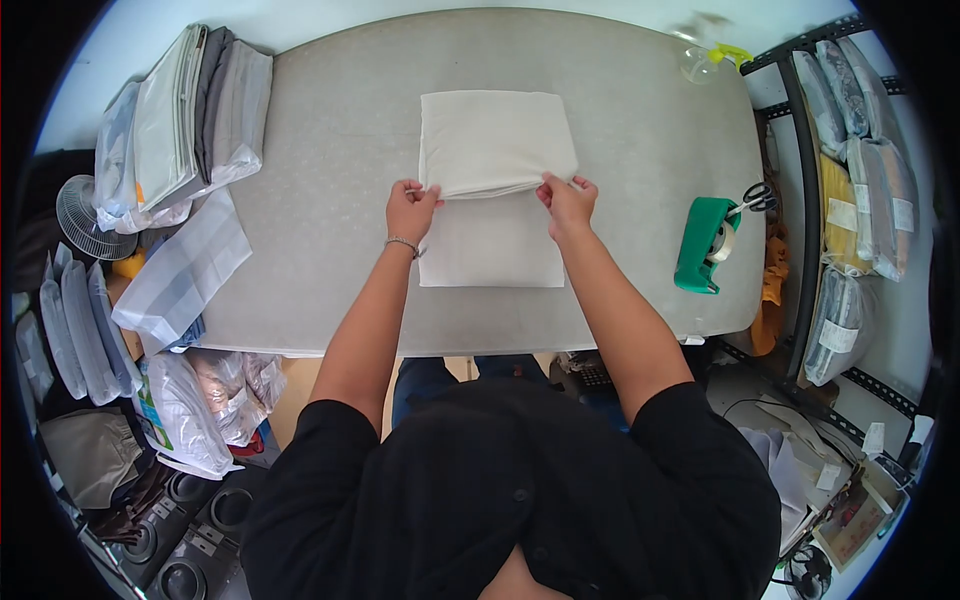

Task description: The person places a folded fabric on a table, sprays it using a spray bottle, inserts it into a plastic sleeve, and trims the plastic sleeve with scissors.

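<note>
A folded cream cloth (497, 142) lies near the middle of the grey table, its layers showing along the near edge. Under it, a flat pale rectangular piece (492, 245) sticks out toward me; whether it is a board or more cloth I cannot tell. My left hand (410, 208) pinches the cloth's near left corner between thumb and fingers. At the near right corner, my right hand (568, 203) grips the same edge the same way. Both hands hold this edge over the pale piece.
On the grey table (330, 200), a green tape dispenser (697, 245) with scissors (757, 197) stands right, a spray bottle (705, 62) far right. Bagged folded fabrics (190, 115) and a clear plastic bag (190, 265) lie left. A rack (800, 200) holds packed textiles (880, 200).
</note>
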### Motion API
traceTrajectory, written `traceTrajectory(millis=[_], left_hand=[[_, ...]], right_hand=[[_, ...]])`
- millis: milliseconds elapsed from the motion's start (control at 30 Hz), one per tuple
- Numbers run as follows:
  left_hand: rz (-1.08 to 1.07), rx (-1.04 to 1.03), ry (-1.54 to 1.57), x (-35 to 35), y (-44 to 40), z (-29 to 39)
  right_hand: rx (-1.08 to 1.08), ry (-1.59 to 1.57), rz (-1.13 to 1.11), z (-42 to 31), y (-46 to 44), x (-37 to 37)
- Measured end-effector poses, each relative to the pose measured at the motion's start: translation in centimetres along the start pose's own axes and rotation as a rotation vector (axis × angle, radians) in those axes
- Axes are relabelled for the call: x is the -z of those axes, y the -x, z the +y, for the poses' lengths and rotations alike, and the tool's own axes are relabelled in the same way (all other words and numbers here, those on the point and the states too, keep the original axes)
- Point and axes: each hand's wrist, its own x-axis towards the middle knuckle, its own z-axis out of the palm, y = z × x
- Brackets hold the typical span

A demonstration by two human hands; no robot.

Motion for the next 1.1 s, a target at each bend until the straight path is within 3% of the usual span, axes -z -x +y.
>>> traceTrajectory(millis=[67,133,200,333,400,433,500,567,600,667,700,733,767,867,1033,1100], left_hand=[[0.061,0.047,0.002,0.4,-0.1,-3.6],[0.094,0.071,-0.063,0.2,0.0,-2.3],[0.141,-0.119,-0.241,0.6,-0.7,-1.8],[0.102,-0.113,-0.5,1.5,-1.9,-0.2],[-0.003,-0.033,-0.726,1.5,-2.0,1.1],[-0.002,-0.035,-0.726,1.4,-2.4,1.8],[0.202,-0.5,-0.868,1.1,-3.8,3.5],[-0.013,-0.835,-0.754,0.3,-7.5,5.7],[-0.013,-0.829,-0.756,-0.6,-8.5,6.6],[0.001,-0.912,-1.083,-4.1,-9.1,7.5],[0.0,-0.904,-1.086,-5.8,-9.1,6.1],[-0.014,-0.771,-1.111,-7.4,-8.8,3.9],[-0.026,-0.639,-1.134,-8.6,-8.5,2.6],[0.051,-0.604,-1.224,-10.0,-6.8,1.6],[-0.08,-0.539,-1.192,-7.3,-5.6,3.8],[-0.06,-0.442,-1.137,-6.7,-5.0,3.5]], right_hand=[[-0.065,0.092,-0.004,2.1,0.0,1.1],[-0.116,0.182,-0.02,2.3,-0.2,1.1],[-0.127,0.184,-0.099,1.9,0.6,1.0],[-0.122,0.412,-0.161,0.3,1.2,1.4],[0.288,0.998,0.078,0.1,0.7,1.8],[0.29,0.996,0.077,0.2,-0.1,1.6],[0.962,0.942,0.073,0.1,-2.1,0.4],[1.052,1.008,-0.12,-1.4,-3.8,-2.6],[1.09,1.095,-0.157,-1.4,-4.7,-4.6],[1.122,1.186,-0.203,-0.3,-5.2,-7.8],[1.124,1.324,-0.258,0.4,-5.1,-9.2],[1.122,1.459,-0.314,0.9,-5.3,-10.0],[0.982,1.546,-0.388,1.7,-6.1,-9.7],[1.028,1.572,-0.318,1.8,-7.7,-7.2],[1.0,1.509,-0.281,1.9,-8.6,-5.7],[0.839,1.593,-0.279,1.7,-7.4,-4.0]])
